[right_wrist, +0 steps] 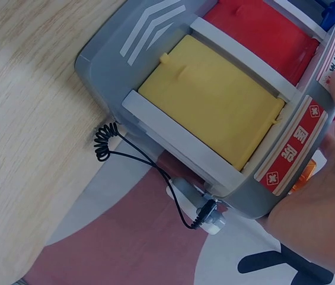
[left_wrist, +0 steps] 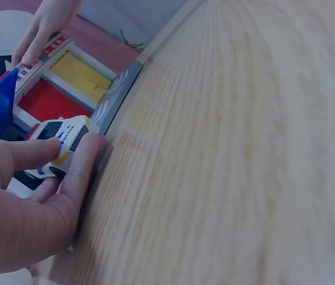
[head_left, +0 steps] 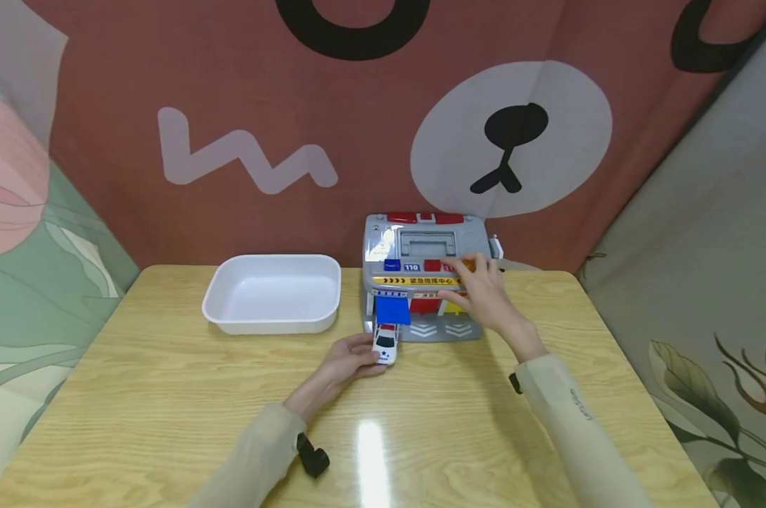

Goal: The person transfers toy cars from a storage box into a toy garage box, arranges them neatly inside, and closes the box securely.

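Observation:
My left hand pinches a white toy police car between thumb and fingers. The car's rear end lies under the raised blue door of a grey toy garage; its nose points toward me. In the left wrist view the thumb presses on the car's hood. My right hand grips the upper front edge of the garage, thumb on the front signs and fingers over the top near the buttons. The red door and the yellow door are down.
A white plastic tub stands left of the garage on the wooden table. A black coiled cord joins a small grey-and-white piece at the garage's side. A patterned curtain hangs behind.

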{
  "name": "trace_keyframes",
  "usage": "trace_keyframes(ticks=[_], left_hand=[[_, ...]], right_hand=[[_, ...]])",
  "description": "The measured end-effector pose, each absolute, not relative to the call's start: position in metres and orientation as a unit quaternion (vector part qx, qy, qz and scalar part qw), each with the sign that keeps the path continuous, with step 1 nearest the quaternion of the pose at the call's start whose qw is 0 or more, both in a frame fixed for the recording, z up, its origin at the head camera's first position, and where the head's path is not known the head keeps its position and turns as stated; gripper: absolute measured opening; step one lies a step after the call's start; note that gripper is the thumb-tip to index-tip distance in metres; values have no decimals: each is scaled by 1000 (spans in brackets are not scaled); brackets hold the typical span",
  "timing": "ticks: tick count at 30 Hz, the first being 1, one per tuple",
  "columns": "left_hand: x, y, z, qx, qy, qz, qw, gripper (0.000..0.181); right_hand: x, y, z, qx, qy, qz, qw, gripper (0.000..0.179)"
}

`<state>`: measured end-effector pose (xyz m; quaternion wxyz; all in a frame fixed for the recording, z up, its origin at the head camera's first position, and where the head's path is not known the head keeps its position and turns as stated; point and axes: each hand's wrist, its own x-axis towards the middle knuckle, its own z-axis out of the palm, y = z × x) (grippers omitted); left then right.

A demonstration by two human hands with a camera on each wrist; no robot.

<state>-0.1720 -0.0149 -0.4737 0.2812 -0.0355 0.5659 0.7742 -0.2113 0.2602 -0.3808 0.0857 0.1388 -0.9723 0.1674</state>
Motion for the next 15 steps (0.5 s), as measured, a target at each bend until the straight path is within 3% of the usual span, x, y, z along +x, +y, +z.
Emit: trace_keyframes(ticks=[15], left_hand=[[-176, 0, -474, -63, 550, 794, 251, 51]], right_hand=[[-212, 261, -382, 134, -974, 164, 83, 65]])
